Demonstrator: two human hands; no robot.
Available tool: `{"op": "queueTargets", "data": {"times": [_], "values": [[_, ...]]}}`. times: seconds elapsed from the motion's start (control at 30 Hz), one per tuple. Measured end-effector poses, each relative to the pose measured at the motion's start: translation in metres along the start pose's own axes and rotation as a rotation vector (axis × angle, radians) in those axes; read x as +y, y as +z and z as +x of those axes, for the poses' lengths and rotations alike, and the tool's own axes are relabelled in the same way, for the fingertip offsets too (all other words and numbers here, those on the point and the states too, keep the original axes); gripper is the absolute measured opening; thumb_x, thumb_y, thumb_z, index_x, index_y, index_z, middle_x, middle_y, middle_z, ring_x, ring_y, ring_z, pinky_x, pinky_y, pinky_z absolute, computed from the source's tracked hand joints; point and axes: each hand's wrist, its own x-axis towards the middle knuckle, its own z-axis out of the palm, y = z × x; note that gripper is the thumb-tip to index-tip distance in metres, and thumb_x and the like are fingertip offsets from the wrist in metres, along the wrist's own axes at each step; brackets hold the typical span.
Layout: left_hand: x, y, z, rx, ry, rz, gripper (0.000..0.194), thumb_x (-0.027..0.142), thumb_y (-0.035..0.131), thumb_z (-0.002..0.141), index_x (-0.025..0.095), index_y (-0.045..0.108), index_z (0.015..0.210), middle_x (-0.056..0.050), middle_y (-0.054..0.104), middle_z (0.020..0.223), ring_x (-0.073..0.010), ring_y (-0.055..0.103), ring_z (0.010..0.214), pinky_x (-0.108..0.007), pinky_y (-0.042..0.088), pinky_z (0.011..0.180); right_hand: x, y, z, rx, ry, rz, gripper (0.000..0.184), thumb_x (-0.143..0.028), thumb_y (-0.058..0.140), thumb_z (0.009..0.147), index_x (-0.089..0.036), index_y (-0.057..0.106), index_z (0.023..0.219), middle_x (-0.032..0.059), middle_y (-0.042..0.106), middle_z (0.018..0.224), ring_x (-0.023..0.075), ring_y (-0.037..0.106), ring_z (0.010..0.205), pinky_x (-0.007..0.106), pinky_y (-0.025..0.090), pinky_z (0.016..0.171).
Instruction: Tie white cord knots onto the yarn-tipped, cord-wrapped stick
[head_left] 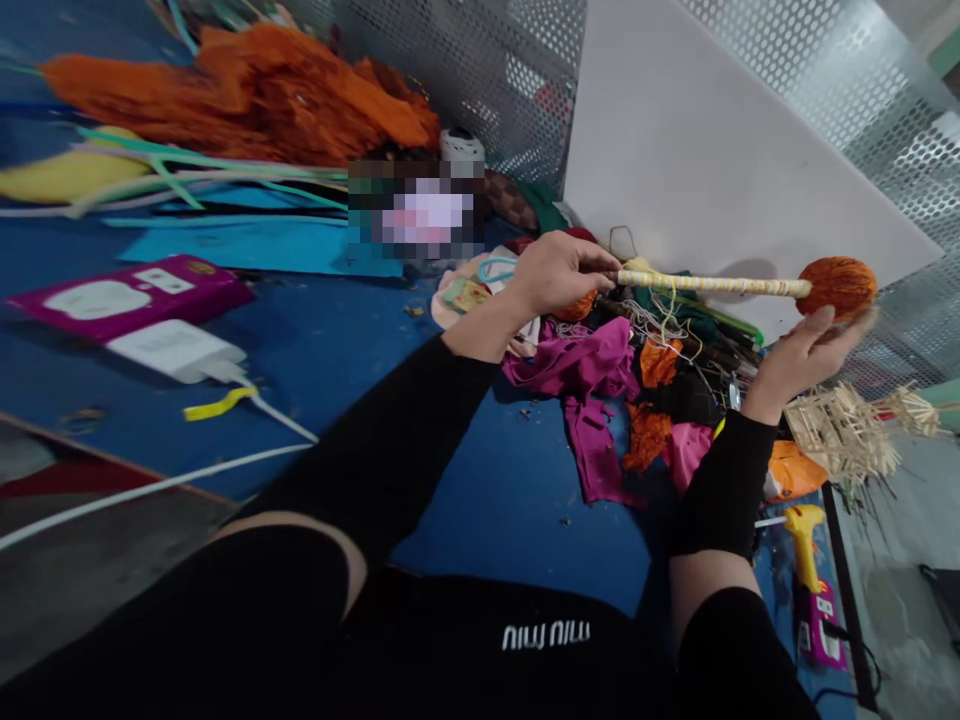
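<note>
A thin stick (720,284), wrapped in white and yellow strands, runs nearly level above the table. Its left end is pinched between the thumb and fingers of my left hand (551,275). At the other end sits a round orange ball (836,287) with a ridged, thread-like surface. My right hand (810,355) cups this ball from below, fingers stretched along its underside and slightly blurred. Loose yellow thread (670,305) hangs from the stick's middle. Beneath the stick lie magenta cloth strips (577,365) and orange scraps (660,360).
The blue table (510,510) holds an orange fabric heap (300,95), a purple box (135,295), and a white charger (176,350) with its cable. A white board (712,130) leans behind. On the right are a yellow glue gun (806,540) and a straw-like woven piece (847,430).
</note>
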Motion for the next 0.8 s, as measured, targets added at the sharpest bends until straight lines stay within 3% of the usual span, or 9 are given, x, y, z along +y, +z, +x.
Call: {"op": "queueTargets", "data": {"times": [0.1, 0.2, 0.3, 0.4, 0.47, 0.53, 0.6, 0.67, 0.8], "values": [[0.004, -0.001, -0.001, 0.013, -0.015, 0.035, 0.027, 0.024, 0.078, 0.077, 0.027, 0.090, 0.102, -0.004, 0.085, 0.096, -0.0239, 0.079, 0.091, -0.032, 0.055, 0.084, -0.009, -0.003, -0.002, 0.208, 0.049, 0.050, 0.062, -0.063, 0.033, 0.108, -0.017, 0.068, 0.126, 0.0152, 0.069, 0.096, 0.0275, 0.067, 0.088, 0.046, 0.056, 0.086], [0.009, -0.001, -0.003, 0.025, -0.021, 0.042, 0.027, 0.022, 0.078, 0.079, 0.028, 0.089, 0.102, -0.003, 0.085, 0.096, -0.0235, 0.078, 0.091, -0.032, 0.055, 0.083, -0.029, 0.001, -0.017, 0.104, 0.018, 0.106, 0.055, -0.064, 0.040, 0.106, -0.021, 0.068, 0.086, 0.0091, 0.067, 0.082, 0.0233, 0.065, 0.081, 0.044, 0.055, 0.084], [0.015, -0.002, -0.005, 0.034, -0.017, 0.073, 0.027, 0.023, 0.078, 0.081, 0.030, 0.089, 0.105, -0.002, 0.085, 0.100, -0.0243, 0.078, 0.095, -0.033, 0.055, 0.085, -0.049, 0.014, -0.034, -0.265, 0.004, 0.212, 0.046, -0.064, 0.056, 0.098, -0.021, 0.066, 0.087, 0.0039, 0.067, 0.081, 0.0191, 0.064, 0.079, 0.042, 0.054, 0.087], [0.019, -0.009, -0.007, 0.079, -0.028, 0.150, 0.024, 0.027, 0.077, 0.084, 0.034, 0.089, 0.104, -0.001, 0.085, 0.101, -0.0265, 0.077, 0.101, -0.035, 0.054, 0.089, -0.056, 0.022, -0.039, -0.814, 0.066, 0.500, 0.046, -0.062, 0.077, 0.081, -0.020, 0.067, 0.093, 0.0009, 0.070, 0.083, 0.0156, 0.064, 0.078, 0.033, 0.053, 0.078], [0.018, -0.015, -0.006, 0.096, -0.041, 0.173, 0.022, 0.028, 0.077, 0.084, 0.035, 0.089, 0.102, -0.001, 0.084, 0.100, -0.0287, 0.075, 0.104, -0.037, 0.054, 0.092, -0.051, 0.016, -0.033, -1.169, 0.156, 0.687, 0.043, -0.061, 0.079, 0.080, -0.019, 0.067, 0.085, -0.0030, 0.064, 0.068, 0.0113, 0.057, 0.062, 0.026, 0.047, 0.063], [0.016, -0.022, -0.005, 0.100, -0.048, 0.179, 0.022, 0.028, 0.078, 0.083, 0.034, 0.089, 0.101, -0.002, 0.084, 0.099, -0.0308, 0.074, 0.105, -0.040, 0.054, 0.094, -0.037, 0.002, -0.020, -1.292, 0.258, 0.844, 0.041, -0.059, 0.078, 0.082, -0.020, 0.066, 0.077, -0.0083, 0.050, 0.054, 0.0063, 0.041, 0.046, 0.023, 0.034, 0.050], [0.014, -0.030, -0.004, 0.094, -0.046, 0.202, 0.022, 0.028, 0.079, 0.082, 0.034, 0.089, 0.101, -0.002, 0.083, 0.097, -0.0321, 0.073, 0.105, -0.041, 0.054, 0.094, -0.017, -0.014, -0.006, -1.155, 0.336, 0.966, 0.042, -0.059, 0.080, 0.079, -0.022, 0.062, 0.073, -0.0123, 0.037, 0.050, 0.0034, 0.023, 0.039, 0.023, 0.022, 0.043], [0.012, -0.039, -0.003, 0.073, -0.047, 0.244, 0.023, 0.029, 0.079, 0.081, 0.033, 0.089, 0.101, -0.003, 0.083, 0.096, -0.0326, 0.073, 0.105, -0.040, 0.053, 0.093, 0.007, -0.027, 0.008, -0.914, 0.365, 0.977, 0.044, -0.062, 0.082, 0.075, -0.025, 0.059, 0.070, -0.0134, 0.028, 0.050, 0.0034, 0.014, 0.038, 0.025, 0.017, 0.041], [0.010, -0.054, -0.003, -0.032, -0.093, 0.213, 0.025, 0.029, 0.079, 0.078, 0.027, 0.088, 0.101, -0.002, 0.082, 0.093, -0.0312, 0.072, 0.107, -0.032, 0.051, 0.090, 0.046, -0.034, 0.024, -0.524, 0.374, 0.818, 0.038, -0.061, 0.083, 0.073, -0.032, 0.058, 0.070, -0.0096, 0.026, 0.054, 0.0079, 0.017, 0.044, 0.034, 0.015, 0.047]]}}
